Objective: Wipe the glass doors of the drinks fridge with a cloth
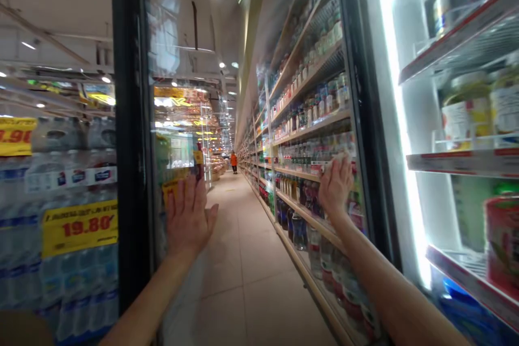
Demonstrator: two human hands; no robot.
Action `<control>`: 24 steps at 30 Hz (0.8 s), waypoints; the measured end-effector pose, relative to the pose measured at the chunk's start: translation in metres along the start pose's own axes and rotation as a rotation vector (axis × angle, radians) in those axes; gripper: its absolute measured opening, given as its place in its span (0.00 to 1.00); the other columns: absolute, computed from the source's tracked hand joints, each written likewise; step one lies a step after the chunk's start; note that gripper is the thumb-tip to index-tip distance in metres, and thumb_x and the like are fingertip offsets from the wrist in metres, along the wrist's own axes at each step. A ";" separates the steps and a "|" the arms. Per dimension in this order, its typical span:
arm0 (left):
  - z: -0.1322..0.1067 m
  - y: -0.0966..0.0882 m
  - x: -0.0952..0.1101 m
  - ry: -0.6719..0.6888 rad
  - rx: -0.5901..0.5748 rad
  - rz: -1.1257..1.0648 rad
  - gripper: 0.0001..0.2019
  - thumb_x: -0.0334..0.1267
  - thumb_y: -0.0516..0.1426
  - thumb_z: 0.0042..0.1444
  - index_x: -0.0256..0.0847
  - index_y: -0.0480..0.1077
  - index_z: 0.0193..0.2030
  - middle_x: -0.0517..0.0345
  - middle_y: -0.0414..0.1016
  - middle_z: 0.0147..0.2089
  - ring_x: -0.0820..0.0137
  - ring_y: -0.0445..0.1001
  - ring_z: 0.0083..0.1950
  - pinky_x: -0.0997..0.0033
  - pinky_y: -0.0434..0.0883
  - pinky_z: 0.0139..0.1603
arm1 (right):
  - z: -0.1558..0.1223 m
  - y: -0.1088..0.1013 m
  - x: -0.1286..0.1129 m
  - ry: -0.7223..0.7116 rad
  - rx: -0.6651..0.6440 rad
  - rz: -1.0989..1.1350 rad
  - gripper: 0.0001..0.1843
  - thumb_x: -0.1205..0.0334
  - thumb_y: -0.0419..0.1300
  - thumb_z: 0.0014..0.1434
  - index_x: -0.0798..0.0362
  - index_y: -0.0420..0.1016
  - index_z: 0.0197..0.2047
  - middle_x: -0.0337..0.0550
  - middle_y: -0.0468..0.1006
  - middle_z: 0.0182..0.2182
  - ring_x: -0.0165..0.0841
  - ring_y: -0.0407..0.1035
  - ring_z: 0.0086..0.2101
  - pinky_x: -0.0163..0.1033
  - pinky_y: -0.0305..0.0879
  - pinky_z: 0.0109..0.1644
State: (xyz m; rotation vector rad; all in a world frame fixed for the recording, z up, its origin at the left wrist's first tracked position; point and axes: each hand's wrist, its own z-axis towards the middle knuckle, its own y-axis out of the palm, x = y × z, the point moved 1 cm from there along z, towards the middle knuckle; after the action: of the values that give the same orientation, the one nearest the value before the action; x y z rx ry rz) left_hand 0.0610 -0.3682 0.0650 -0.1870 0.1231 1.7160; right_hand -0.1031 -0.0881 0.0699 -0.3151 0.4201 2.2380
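A glass cooler door (243,216) with a black frame (132,135) stands in front of me, swung out from the lit cooler. My left hand (188,213) lies flat against the glass near the left frame, fingers stretched and thumb apart. Further right and a little higher, my right hand (335,186) rests on the pane with its fingers extended close together. Something pale shows at its fingertips; whether it is a reflection or a thin object I cannot tell. Both arms reach forward from the lower edge of the view.
To the right, cooler shelves (466,162) hold bottles and a red package (503,248). Through the glass, a tiled aisle (227,259) runs past shelves of drinks (304,135) toward a person in orange (234,161). Packed water bottles (81,281) with yellow price signs (81,227) stand left.
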 end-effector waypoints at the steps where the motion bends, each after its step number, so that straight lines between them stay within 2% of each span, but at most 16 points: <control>1: 0.000 0.000 0.001 0.000 -0.002 0.008 0.34 0.43 0.51 0.58 0.40 0.42 0.69 0.44 0.46 0.70 0.55 0.42 0.71 0.45 0.46 0.67 | -0.003 0.001 -0.007 0.007 0.014 0.009 0.29 0.58 0.42 0.63 0.56 0.52 0.66 0.54 0.49 0.66 0.46 0.39 0.66 0.61 0.45 0.63; 2: 0.000 0.000 0.001 -0.001 -0.003 0.015 0.34 0.43 0.51 0.58 0.40 0.42 0.69 0.44 0.46 0.70 0.55 0.42 0.71 0.45 0.46 0.67 | -0.010 0.002 -0.021 -0.068 -0.010 0.032 0.29 0.59 0.43 0.63 0.56 0.52 0.66 0.53 0.50 0.66 0.45 0.38 0.66 0.60 0.45 0.63; 3: 0.000 0.000 0.001 -0.001 -0.003 0.022 0.34 0.43 0.51 0.59 0.39 0.42 0.69 0.43 0.47 0.70 0.55 0.42 0.71 0.46 0.46 0.67 | -0.020 0.004 -0.039 -0.207 -0.066 0.064 0.29 0.59 0.44 0.62 0.54 0.53 0.66 0.51 0.52 0.66 0.43 0.37 0.66 0.58 0.44 0.64; 5: 0.000 0.000 0.000 -0.002 0.000 0.025 0.33 0.44 0.50 0.59 0.39 0.43 0.69 0.43 0.47 0.69 0.55 0.42 0.71 0.47 0.46 0.67 | -0.040 0.006 -0.074 -0.554 -0.214 0.133 0.27 0.59 0.47 0.61 0.50 0.57 0.64 0.45 0.57 0.64 0.39 0.38 0.66 0.53 0.43 0.66; 6: 0.000 0.000 0.000 -0.003 -0.001 0.024 0.33 0.44 0.50 0.59 0.38 0.43 0.69 0.43 0.48 0.69 0.56 0.42 0.71 0.47 0.46 0.67 | -0.046 0.006 -0.081 -0.665 -0.261 0.148 0.26 0.59 0.48 0.61 0.48 0.60 0.62 0.43 0.59 0.63 0.38 0.40 0.66 0.52 0.42 0.66; 7: 0.000 0.000 0.000 -0.005 -0.005 0.023 0.33 0.44 0.50 0.59 0.38 0.44 0.68 0.42 0.48 0.69 0.56 0.42 0.71 0.47 0.45 0.67 | -0.047 0.005 -0.080 -0.702 -0.280 0.142 0.25 0.59 0.48 0.61 0.47 0.62 0.61 0.41 0.60 0.63 0.37 0.41 0.65 0.51 0.41 0.66; 8: 0.001 -0.001 0.000 -0.007 -0.011 0.020 0.33 0.44 0.50 0.59 0.38 0.44 0.68 0.42 0.48 0.69 0.56 0.42 0.71 0.47 0.45 0.67 | -0.043 0.004 -0.070 -0.664 -0.271 0.116 0.24 0.59 0.48 0.61 0.47 0.63 0.60 0.41 0.61 0.62 0.37 0.43 0.65 0.52 0.41 0.66; 9: 0.001 -0.001 0.000 -0.011 -0.020 0.015 0.33 0.44 0.50 0.59 0.38 0.45 0.68 0.42 0.48 0.69 0.56 0.41 0.71 0.47 0.44 0.67 | -0.035 0.002 -0.053 -0.560 -0.239 0.077 0.24 0.59 0.48 0.61 0.47 0.63 0.60 0.42 0.60 0.62 0.38 0.43 0.65 0.52 0.42 0.66; 12: 0.001 -0.001 0.001 -0.020 -0.042 -0.006 0.33 0.45 0.50 0.59 0.37 0.46 0.68 0.42 0.47 0.70 0.55 0.40 0.71 0.47 0.44 0.67 | 0.000 -0.001 0.009 -0.085 -0.071 -0.025 0.27 0.59 0.44 0.61 0.53 0.60 0.62 0.50 0.55 0.64 0.43 0.44 0.65 0.58 0.46 0.63; 14: 0.001 -0.001 0.001 -0.023 -0.044 -0.010 0.33 0.45 0.51 0.59 0.37 0.46 0.68 0.43 0.46 0.70 0.55 0.41 0.71 0.47 0.44 0.67 | 0.012 0.000 0.025 0.110 0.029 -0.038 0.29 0.58 0.42 0.61 0.58 0.58 0.63 0.56 0.52 0.65 0.47 0.43 0.65 0.62 0.47 0.62; 15: 0.001 -0.002 0.001 -0.021 -0.041 -0.004 0.33 0.45 0.51 0.58 0.37 0.46 0.68 0.44 0.46 0.70 0.55 0.41 0.71 0.47 0.44 0.68 | 0.012 0.002 0.021 0.108 0.041 -0.030 0.29 0.59 0.42 0.60 0.59 0.58 0.63 0.57 0.51 0.65 0.47 0.42 0.65 0.62 0.47 0.62; 16: 0.002 -0.002 0.001 -0.017 -0.039 0.004 0.34 0.45 0.51 0.58 0.38 0.45 0.68 0.44 0.45 0.70 0.55 0.41 0.71 0.47 0.44 0.68 | 0.008 0.003 0.011 0.035 0.022 -0.014 0.29 0.59 0.43 0.60 0.59 0.58 0.63 0.56 0.51 0.65 0.46 0.40 0.65 0.61 0.46 0.62; 19: 0.002 -0.002 0.001 -0.001 -0.019 0.024 0.34 0.45 0.52 0.58 0.38 0.44 0.68 0.45 0.45 0.70 0.55 0.42 0.71 0.48 0.45 0.68 | -0.017 0.006 -0.027 -0.409 -0.170 0.047 0.27 0.60 0.46 0.60 0.50 0.59 0.63 0.45 0.54 0.65 0.41 0.38 0.66 0.55 0.44 0.65; 21: 0.002 -0.001 0.000 0.001 -0.008 0.023 0.34 0.45 0.51 0.59 0.38 0.45 0.68 0.45 0.47 0.70 0.56 0.43 0.71 0.48 0.46 0.67 | -0.024 0.003 -0.027 -0.565 -0.264 0.046 0.26 0.60 0.48 0.60 0.46 0.60 0.62 0.41 0.55 0.65 0.38 0.39 0.66 0.53 0.43 0.66; 22: 0.002 0.000 0.000 0.000 -0.008 0.018 0.33 0.45 0.51 0.59 0.38 0.45 0.68 0.45 0.47 0.70 0.56 0.43 0.71 0.48 0.46 0.67 | -0.022 0.000 -0.016 -0.540 -0.266 0.027 0.26 0.61 0.47 0.60 0.46 0.60 0.62 0.41 0.55 0.65 0.38 0.40 0.66 0.53 0.43 0.66; 24: 0.003 0.001 -0.001 0.000 -0.001 0.012 0.33 0.46 0.51 0.59 0.38 0.45 0.68 0.44 0.48 0.70 0.56 0.43 0.71 0.48 0.46 0.67 | -0.006 -0.006 0.019 -0.300 -0.173 -0.031 0.26 0.60 0.45 0.61 0.50 0.59 0.63 0.46 0.54 0.65 0.41 0.42 0.65 0.56 0.45 0.64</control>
State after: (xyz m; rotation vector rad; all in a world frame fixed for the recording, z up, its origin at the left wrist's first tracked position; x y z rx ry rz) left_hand 0.0597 -0.3685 0.0678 -0.1875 0.1234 1.7284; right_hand -0.1100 -0.0741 0.0567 -0.0704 0.0621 2.2490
